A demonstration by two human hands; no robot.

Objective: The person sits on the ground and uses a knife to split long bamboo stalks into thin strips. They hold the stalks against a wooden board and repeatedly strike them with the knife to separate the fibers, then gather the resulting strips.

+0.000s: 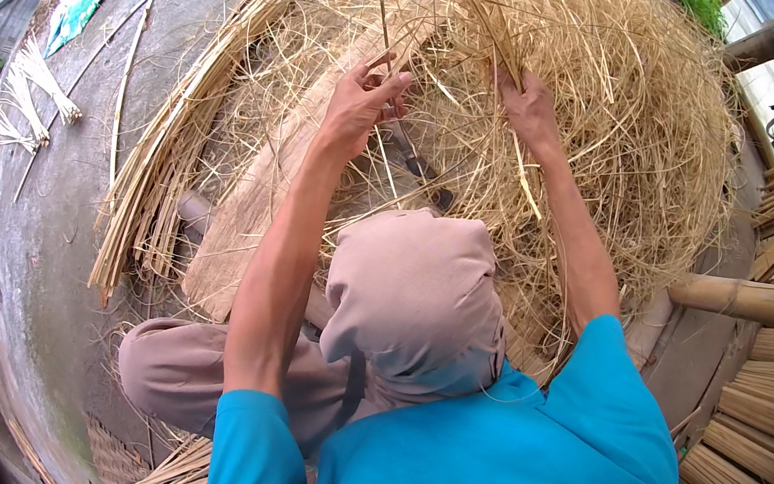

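Thumb and fingers of my left hand (360, 106) are closed on a thin bamboo strip (382, 3) that rises toward the far edge. My right hand (531, 111), to its right, is wrapped round a bunch of split bamboo strips (491, 17) that fans out away from me. Both hands are above a big tangled heap of curly bamboo shavings (618, 127). Below and between them, a dark tool (417, 164), perhaps a knife, lies partly covered by shavings. A wide wooden board (258, 191) runs under the shavings near my left forearm.
A long bundle of bamboo strips (169, 147) lies left of the board. Small tied bundles of pale sticks (23, 98) are on the concrete floor (66, 222) farther left. At the right, a bamboo pole (752, 301) sticks in beside stacked strip bundles (745, 441).
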